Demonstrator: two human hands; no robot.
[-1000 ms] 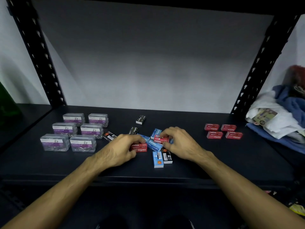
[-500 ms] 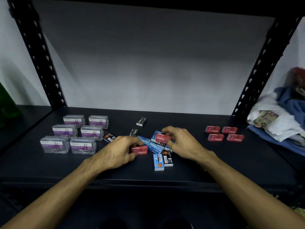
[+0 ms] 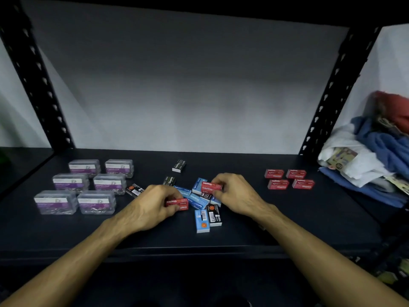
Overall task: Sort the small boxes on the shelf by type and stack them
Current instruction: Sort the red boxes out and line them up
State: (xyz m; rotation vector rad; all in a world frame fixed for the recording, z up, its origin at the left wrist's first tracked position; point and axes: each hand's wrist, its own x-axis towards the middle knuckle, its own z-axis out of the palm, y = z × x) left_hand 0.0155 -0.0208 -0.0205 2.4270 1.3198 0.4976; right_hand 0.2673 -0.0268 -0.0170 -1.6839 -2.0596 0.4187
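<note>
A mixed pile of small staple boxes lies mid-shelf: blue boxes, black boxes and red ones. My left hand grips two stacked red staple boxes at the pile's left edge. My right hand pinches another red staple box lifted slightly over the pile's top. Several red boxes sit sorted in a flat grid to the right. Several clear paper-clip boxes with purple labels stand in rows on the left. Loose black boxes lie behind the pile.
The dark shelf board has perforated black uprights at both back corners. A heap of blue, white and red cloth fills the right end. A grey wall closes the back.
My right hand has raised its red box slightly off the pile. My left hand has tightened on the two red boxes and shifted a little left. The camera rose a bit.
</note>
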